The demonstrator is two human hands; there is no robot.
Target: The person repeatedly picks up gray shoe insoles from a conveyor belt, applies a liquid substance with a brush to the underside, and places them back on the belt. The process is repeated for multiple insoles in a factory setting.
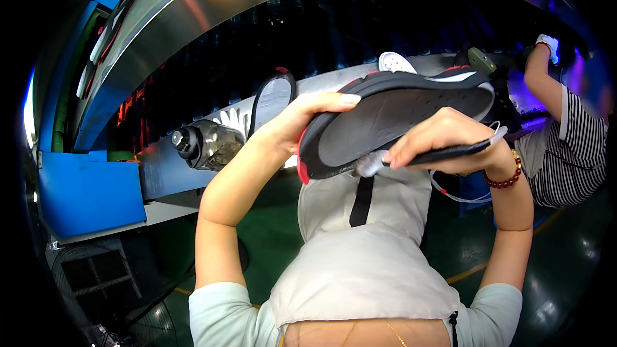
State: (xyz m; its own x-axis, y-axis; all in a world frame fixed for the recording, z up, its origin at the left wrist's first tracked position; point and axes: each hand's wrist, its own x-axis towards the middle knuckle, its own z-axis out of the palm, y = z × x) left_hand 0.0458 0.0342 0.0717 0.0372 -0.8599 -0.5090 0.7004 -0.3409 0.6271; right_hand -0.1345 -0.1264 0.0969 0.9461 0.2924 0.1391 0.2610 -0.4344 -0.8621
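Watching by head view: the sole [392,106] is up in front of the chest, seen against the table [324,82], its dark hollow face toward me. Left grip [299,119] clasps its left end, thumb over the far rim, fingers hidden behind; I can't tell whether the right end rests on anything. Right grip [443,136] pinches the brush [450,151] close to the bristles, handle running back under the palm — bristles at the near rim, not far from the red end. Contact looks likely, but the tips blur. My judgement on doing this well: short, light strokes along the rim, bristles trailing, pressure from the fingers more than the wrist. Where the curve tightens, I'd turn the sole with the left rather than stretch the right. Left thumb should sit clear of the stretch being worked. Wet or dry bristles, I can't tell — if loaded, a thin pass should beat a heavy one, which could pool in the hollow. Bottle [211,144] and spare sole [273,103] sit farther left, out of the stroke's way.
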